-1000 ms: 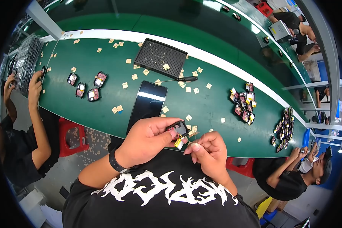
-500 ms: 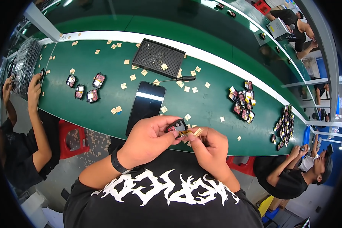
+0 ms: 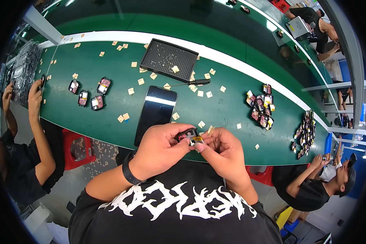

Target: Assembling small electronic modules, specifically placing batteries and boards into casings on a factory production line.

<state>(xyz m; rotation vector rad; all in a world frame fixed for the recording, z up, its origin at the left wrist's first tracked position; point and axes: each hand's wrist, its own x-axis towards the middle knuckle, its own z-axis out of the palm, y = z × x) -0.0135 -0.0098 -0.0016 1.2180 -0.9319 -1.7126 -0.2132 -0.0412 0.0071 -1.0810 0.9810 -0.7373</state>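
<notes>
Above the green bench (image 3: 110, 114), both hands stay closed on the small black part (image 3: 187, 135), right hand (image 3: 221, 152) shifted closer to the left hand (image 3: 160, 148).

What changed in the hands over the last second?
Little. The left hand still holds the small black part; the right hand has closed in so its fingertips now pinch the yellow tab on it. The phone, black tray and screwdriver stayed put.

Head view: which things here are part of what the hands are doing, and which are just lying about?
In hand:
left hand
right hand
small black part
yellow tab

Lying about:
phone
black grid tray
screwdriver
scattered tan squares
pile of parts
</notes>
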